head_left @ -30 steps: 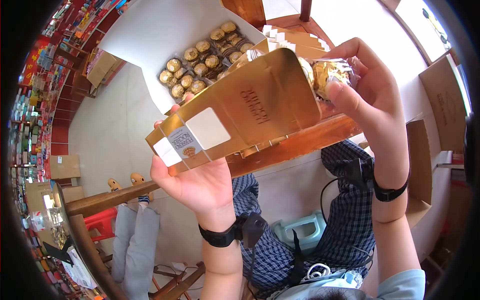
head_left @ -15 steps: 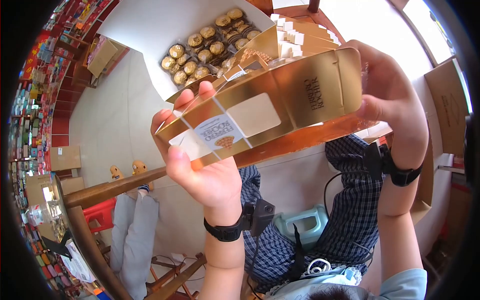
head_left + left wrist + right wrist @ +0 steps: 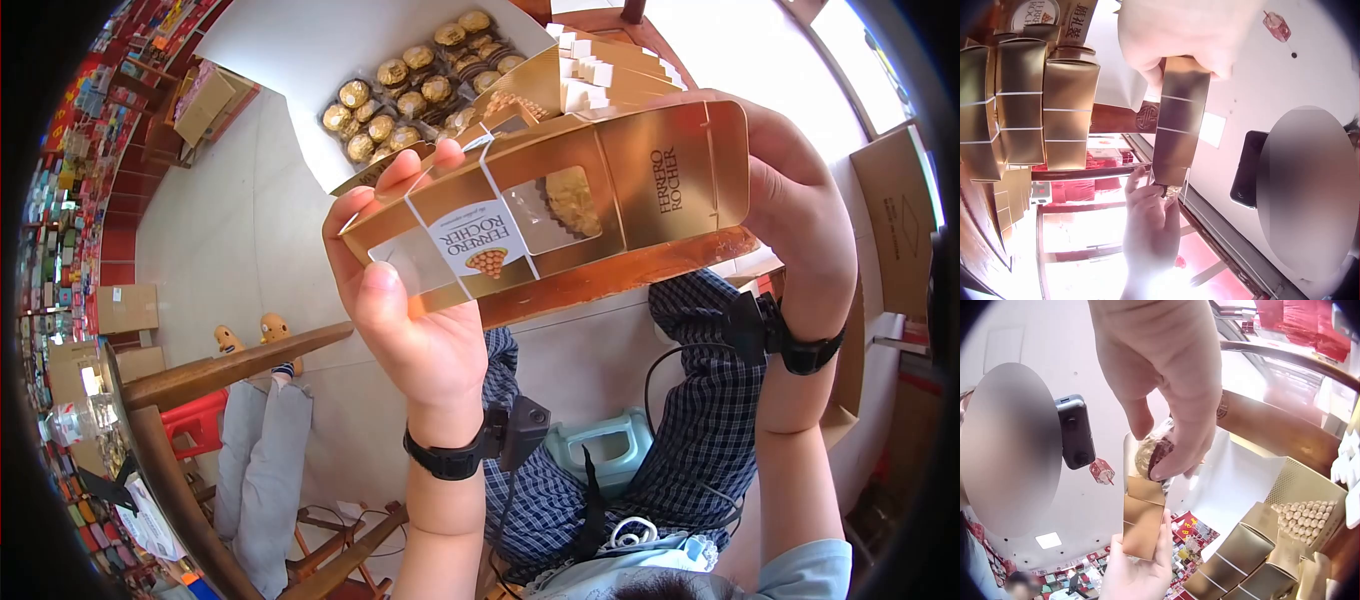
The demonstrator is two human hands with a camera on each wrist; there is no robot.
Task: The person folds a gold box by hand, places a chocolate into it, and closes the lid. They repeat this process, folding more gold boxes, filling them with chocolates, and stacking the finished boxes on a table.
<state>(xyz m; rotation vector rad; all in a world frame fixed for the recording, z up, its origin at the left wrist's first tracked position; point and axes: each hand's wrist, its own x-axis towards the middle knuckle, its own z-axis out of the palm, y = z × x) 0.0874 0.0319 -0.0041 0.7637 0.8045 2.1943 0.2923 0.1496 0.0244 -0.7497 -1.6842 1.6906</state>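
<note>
My left hand (image 3: 425, 345) grips the lower left end of a slim gold Ferrero Rocher box (image 3: 655, 185), thumb in front and fingers behind. The box is raised and tilted, with a foil-wrapped chocolate (image 3: 573, 202) showing through its window. At the box's other end is my right hand (image 3: 805, 205). In the right wrist view its thumb and fingers pinch a gold foil chocolate (image 3: 1146, 456) in clear plastic at the box's open end. The left wrist view shows the box's narrow side (image 3: 1179, 131) between both hands.
Behind the box, a white-lined carton (image 3: 270, 60) holds many gold-wrapped chocolates (image 3: 395, 100). Several gold boxes (image 3: 630, 60) stand beside it on a wooden table (image 3: 620, 278). A teal stool (image 3: 640, 455) is below, and another person's grey-trousered legs (image 3: 270, 450) are at left.
The box has moved right and rotated, its printed front turning more to the head camera. A chocolate now fills part of the window, and the right hand has shifted right with the box's end.
</note>
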